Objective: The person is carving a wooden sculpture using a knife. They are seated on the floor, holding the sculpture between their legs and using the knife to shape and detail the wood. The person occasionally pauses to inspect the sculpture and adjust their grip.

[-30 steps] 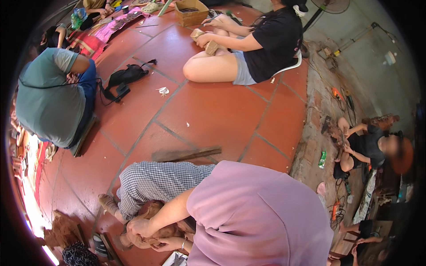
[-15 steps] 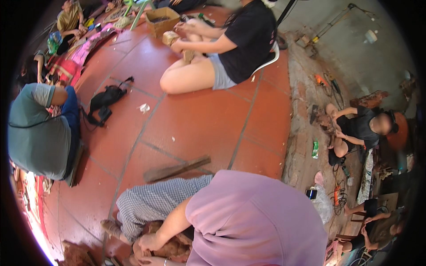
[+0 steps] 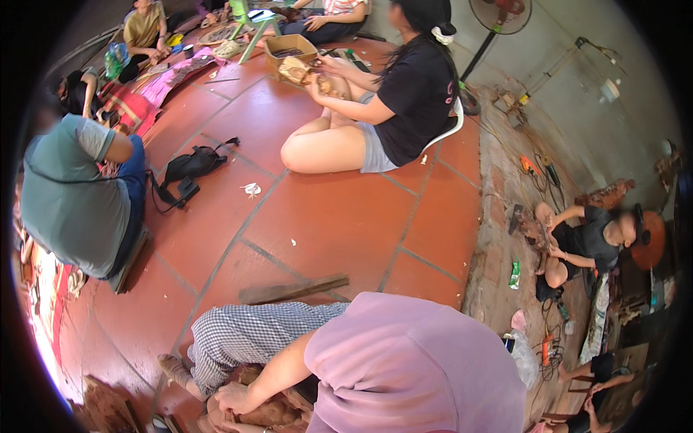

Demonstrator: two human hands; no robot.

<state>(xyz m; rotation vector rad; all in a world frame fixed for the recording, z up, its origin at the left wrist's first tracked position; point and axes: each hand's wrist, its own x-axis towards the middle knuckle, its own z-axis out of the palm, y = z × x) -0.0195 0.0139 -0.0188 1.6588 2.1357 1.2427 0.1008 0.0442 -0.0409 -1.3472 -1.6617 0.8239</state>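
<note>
At the bottom, my right arm reaches down and left from a mauve sleeve. My right hand (image 3: 234,397) is closed on a reddish-brown wood carving (image 3: 278,411) with rounded, carved forms. Any tool in the fingers is too small to make out. My left hand (image 3: 242,428) is by the same carving, mostly cut off by the lower edge, and its fingers do not show clearly. The carving lies beside my leg in checked trousers (image 3: 253,328), with my foot (image 3: 175,372) beyond it. Part of the piece is hidden under my right forearm.
Rough brown wood (image 3: 105,408) stands at lower left. A wooden plank (image 3: 294,289) lies past my knee. A black bag (image 3: 191,166) lies on the red tiles. A person in black (image 3: 415,86) holds a pale wood piece beside a cardboard box (image 3: 278,58). Other seated people, cords and tools line both sides.
The view has shifted, so the floor and people stand lower and farther right. My right hand stays at the carving. The person in black holds the pale piece at a different angle.
</note>
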